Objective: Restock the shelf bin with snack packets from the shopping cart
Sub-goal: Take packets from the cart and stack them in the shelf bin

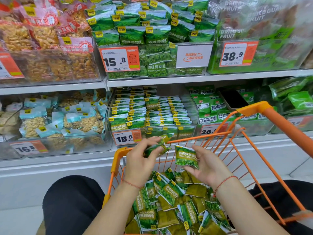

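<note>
Store shelves rise behind the orange wire shopping cart (254, 133). Above its pile, left hand (140, 160) and right hand (205, 165) each pinch 1 small green foil pea packet (185, 156): light, crinkly, slippery, best held by the edge. The clear shelf bin (152, 131) is just behind the cart.

green pea packets (176, 200) heaped in orange cart (277, 119)

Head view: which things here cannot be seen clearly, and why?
- Left hand: its packets are motion-blurred and part covered by fingers; count unclear.
- Shopping cart: bottom and near end cut off by the lower edge.
- 26 price tag: partly hidden by cart wires.
- Dried fruit bags: blurred.
</note>
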Available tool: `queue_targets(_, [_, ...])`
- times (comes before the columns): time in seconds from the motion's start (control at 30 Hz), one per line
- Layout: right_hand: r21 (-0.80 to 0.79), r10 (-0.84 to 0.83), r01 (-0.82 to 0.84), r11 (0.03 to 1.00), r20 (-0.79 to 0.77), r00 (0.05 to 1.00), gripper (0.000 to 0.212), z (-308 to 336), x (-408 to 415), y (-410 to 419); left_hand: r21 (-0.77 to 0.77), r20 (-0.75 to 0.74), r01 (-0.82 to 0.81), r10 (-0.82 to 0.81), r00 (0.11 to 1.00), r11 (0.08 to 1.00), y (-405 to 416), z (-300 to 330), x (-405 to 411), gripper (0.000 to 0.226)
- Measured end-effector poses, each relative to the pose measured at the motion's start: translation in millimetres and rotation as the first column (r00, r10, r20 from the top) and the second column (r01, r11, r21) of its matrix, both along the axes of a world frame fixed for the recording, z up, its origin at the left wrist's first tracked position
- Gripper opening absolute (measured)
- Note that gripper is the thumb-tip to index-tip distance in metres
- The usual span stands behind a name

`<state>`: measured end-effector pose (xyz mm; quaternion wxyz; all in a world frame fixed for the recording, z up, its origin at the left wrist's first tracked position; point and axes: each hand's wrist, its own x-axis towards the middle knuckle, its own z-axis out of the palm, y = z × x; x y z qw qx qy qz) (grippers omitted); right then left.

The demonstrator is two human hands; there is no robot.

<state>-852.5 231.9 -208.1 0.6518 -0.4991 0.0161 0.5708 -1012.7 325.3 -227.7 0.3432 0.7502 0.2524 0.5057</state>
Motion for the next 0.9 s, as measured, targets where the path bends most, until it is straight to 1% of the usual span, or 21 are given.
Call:
queue_targets(0.03, [0.036, -0.016, 0.017, 0.999, -0.026, 1.0, 0.016, 1, 1, 0, 0.223, -0.021, -0.022, 0.027, 0.999, 0.975, -2, -2, 2, 0.01])
queue_targets(0.07, [0.074, -0.033, 0.037, 0.997, -0.048, 0.998, 0.012, 3, 1, 0, 0.381, -0.026, -0.013, 0.025, 0.999, 0.924, -3, -4, 4, 0.011])
queue_targets(0.1, [0.108, -0.049, 0.056, 0.993, -0.061, 0.997, 0.01, 4, 3, 0, 0.478, -0.033, 0.013, 0.002, 0.999, 0.878, -4, -5, 6, 0.013])
queue_targets(0.13, [0.126, -0.059, 0.067, 0.99, -0.063, 0.996, 0.01, 5, 4, -1, 0.533, -0.043, 0.037, -0.017, 0.999, 0.846, -6, -5, 7, 0.016])
queue_targets(0.2, [0.136, -0.055, 0.064, 0.989, -0.063, 0.996, 0.012, 4, 5, 0, 0.584, -0.059, 0.058, -0.029, 0.998, 0.81, -7, -4, 9, 0.019])
queue_targets(0.3, [0.139, -0.04, 0.046, 0.989, -0.05, 0.998, 0.019, 6, 3, 0, 0.641, -0.052, 0.027, 0.008, 0.999, 0.767, -9, -4, 8, 0.011])
queue_targets(0.37, [0.163, -0.071, 0.078, 0.984, -0.053, 0.996, 0.041, 6, 2, 0, 0.636, -0.035, -0.01, 0.042, 0.999, 0.771, -8, -3, 7, 0.01])
queue_targets(0.4, [0.179, -0.076, 0.079, 0.981, -0.023, 0.997, 0.052, 6, 3, 1, 0.636, -0.033, -0.022, 0.056, 0.998, 0.772, -7, -4, 7, 0.01])
queue_targets(0.43, [0.193, -0.076, 0.07, 0.979, 0.025, 0.997, 0.058, 7, 2, 1, 0.637, -0.041, -0.019, 0.059, 0.997, 0.771, -7, -4, 7, 0.01])
queue_targets(0.47, [0.207, -0.072, 0.055, 0.977, 0.075, 0.995, 0.059, 7, 0, 2, 0.637, -0.062, 0.0, 0.051, 0.997, 0.771, -7, -6, 8, 0.009])
queue_targets(0.53, [0.247, -0.052, 0.013, 0.969, 0.153, 0.987, 0.047, 6, -4, 3, 0.631, -0.118, 0.056, 0.024, 0.993, 0.774, -10, -8, 10, 0.009])
queue_targets(0.57, [0.263, -0.027, -0.027, 0.964, 0.201, 0.979, 0.042, 7, -7, 3, 0.624, -0.142, 0.079, 0.013, 0.99, 0.777, -12, -8, 12, 0.009])
queue_targets(0.6, [0.265, 0.003, -0.075, 0.961, 0.261, 0.965, 0.041, 8, -9, 3, 0.616, -0.158, 0.093, 0.007, 0.987, 0.782, -14, -9, 13, 0.009])
queue_targets(0.67, [0.206, 0.071, -0.168, 0.964, 0.41, 0.909, 0.064, 6, -13, 2, 0.599, -0.182, 0.111, 0.0, 0.983, 0.793, -16, -12, 15, 0.011])
queue_targets(0.7, [0.178, 0.095, -0.199, 0.964, 0.468, 0.879, 0.068, 6, -15, 2, 0.591, -0.193, 0.125, -0.01, 0.981, 0.797, -16, -13, 15, 0.01])
queue_targets(0.73, [0.17, 0.097, -0.204, 0.964, 0.49, 0.866, 0.061, 5, -17, 2, 0.58, -0.204, 0.144, -0.028, 0.979, 0.802, -16, -15, 15, 0.008])
queue_targets(0.77, [0.178, 0.083, -0.191, 0.965, 0.484, 0.871, 0.051, 3, -17, 2, 0.554, -0.215, 0.164, -0.05, 0.975, 0.816, -16, -16, 15, 0.008])
queue_targets(0.8, [0.203, 0.047, -0.149, 0.968, 0.436, 0.899, 0.042, 2, -16, 2, 0.507, -0.213, 0.174, -0.072, 0.974, 0.844, -18, -14, 15, 0.011])
queue_targets(0.83, [0.234, 0.005, -0.097, 0.967, 0.367, 0.93, 0.039, 3, -14, 3, 0.423, -0.185, 0.161, -0.089, 0.979, 0.892, -20, -12, 15, 0.012])
queue_targets(0.87, [0.255, -0.047, -0.031, 0.966, 0.294, 0.955, 0.038, 3, -10, 2, 0.282, -0.129, 0.129, -0.096, 0.987, 0.951, -23, -6, 15, 0.012])
queue_targets(0.9, [0.251, -0.095, 0.035, 0.967, 0.231, 0.968, 0.036, 4, -6, 1, 0.095, -0.065, 0.103, -0.097, 0.993, 0.99, -25, 1, 14, 0.009])
